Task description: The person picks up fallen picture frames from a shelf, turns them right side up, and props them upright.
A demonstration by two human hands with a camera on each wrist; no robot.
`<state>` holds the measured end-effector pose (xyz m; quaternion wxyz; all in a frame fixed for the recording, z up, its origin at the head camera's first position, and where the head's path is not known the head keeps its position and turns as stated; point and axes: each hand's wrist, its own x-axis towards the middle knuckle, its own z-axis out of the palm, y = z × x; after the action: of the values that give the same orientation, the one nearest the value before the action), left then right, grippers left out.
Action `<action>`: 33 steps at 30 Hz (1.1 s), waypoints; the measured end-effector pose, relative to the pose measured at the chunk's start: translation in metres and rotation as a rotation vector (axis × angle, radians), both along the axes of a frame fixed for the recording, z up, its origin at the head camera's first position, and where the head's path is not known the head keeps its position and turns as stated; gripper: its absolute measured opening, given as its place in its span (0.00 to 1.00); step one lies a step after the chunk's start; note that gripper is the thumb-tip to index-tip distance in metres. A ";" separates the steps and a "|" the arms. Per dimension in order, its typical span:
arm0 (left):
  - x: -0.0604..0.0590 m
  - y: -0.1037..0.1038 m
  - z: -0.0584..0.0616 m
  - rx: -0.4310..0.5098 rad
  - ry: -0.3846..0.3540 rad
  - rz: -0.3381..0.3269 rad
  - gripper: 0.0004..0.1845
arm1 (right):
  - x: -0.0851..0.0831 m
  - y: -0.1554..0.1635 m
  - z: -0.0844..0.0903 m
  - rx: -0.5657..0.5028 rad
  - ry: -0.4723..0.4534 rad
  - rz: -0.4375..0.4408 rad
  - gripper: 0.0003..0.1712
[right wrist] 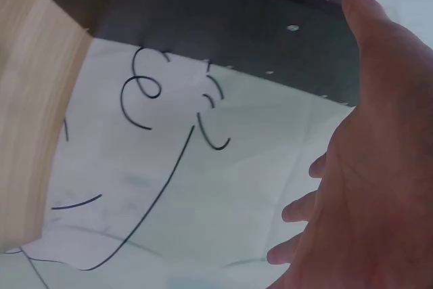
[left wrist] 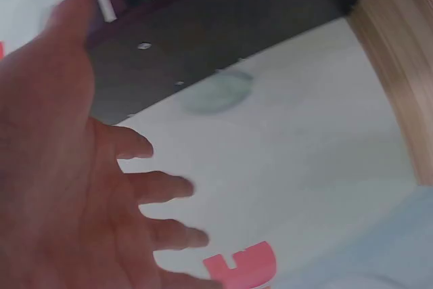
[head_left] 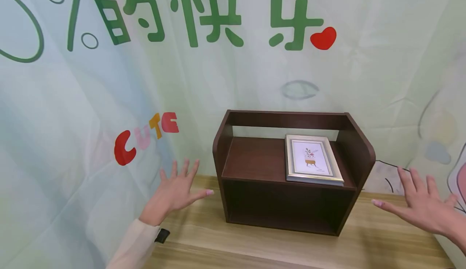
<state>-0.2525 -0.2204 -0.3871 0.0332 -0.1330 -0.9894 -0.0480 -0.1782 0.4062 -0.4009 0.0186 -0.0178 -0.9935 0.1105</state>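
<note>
A dark brown wooden shelf unit (head_left: 255, 159) stands on a light wooden table (head_left: 291, 248) against the backdrop. A silver-framed picture (head_left: 312, 159) of a potted plant lies flat on its upper shelf, toward the right. My left hand (head_left: 178, 190) hovers left of the shelf with fingers spread, holding nothing. My right hand (head_left: 422, 204) hovers to the right of it, fingers also spread and empty. In the left wrist view my palm (left wrist: 61, 187) faces the shelf's side panel (left wrist: 203, 45). The right wrist view shows my right hand (right wrist: 379, 187) near the other side panel (right wrist: 223, 32).
A pale green printed cloth backdrop (head_left: 233, 58) with green characters, a red heart (head_left: 323, 38) and the word "CUTE" (head_left: 145, 137) hangs behind and around the table. The shelf's lower compartment (head_left: 287, 204) holds nothing visible.
</note>
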 end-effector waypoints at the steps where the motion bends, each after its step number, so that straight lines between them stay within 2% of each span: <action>1: 0.003 0.000 0.002 0.006 0.005 -0.009 0.61 | 0.000 -0.001 0.002 0.005 0.006 0.002 0.75; 5: 0.012 0.001 0.010 0.037 0.013 -0.063 0.59 | 0.003 -0.008 0.009 0.043 0.047 0.016 0.76; 11: 0.025 0.004 0.024 0.099 0.017 -0.098 0.51 | 0.009 -0.021 0.016 0.027 0.200 0.046 0.77; 14: 0.030 0.007 0.030 0.109 0.036 -0.109 0.42 | 0.012 -0.026 0.020 0.009 0.257 0.061 0.76; 18: 0.039 0.012 0.039 0.140 0.038 -0.160 0.27 | 0.017 -0.036 0.029 0.011 0.292 0.074 0.73; 21: 0.048 0.020 0.048 0.175 0.024 -0.248 0.20 | 0.022 -0.043 0.038 -0.006 0.285 0.089 0.68; 25: 0.054 0.034 0.054 0.216 0.028 -0.369 0.17 | 0.029 -0.054 0.047 -0.044 0.277 0.123 0.52; 29: 0.056 0.049 0.059 0.242 0.041 -0.402 0.15 | 0.032 -0.066 0.049 -0.070 0.362 0.176 0.36; 33: 0.054 0.064 0.066 0.246 0.043 -0.427 0.18 | 0.032 -0.076 0.051 -0.107 0.434 0.223 0.33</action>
<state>-0.1986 -0.1568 -0.3215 0.0595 -0.3348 -0.9247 -0.1714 -0.1465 0.3304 -0.3498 0.2182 0.1152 -0.9548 0.1658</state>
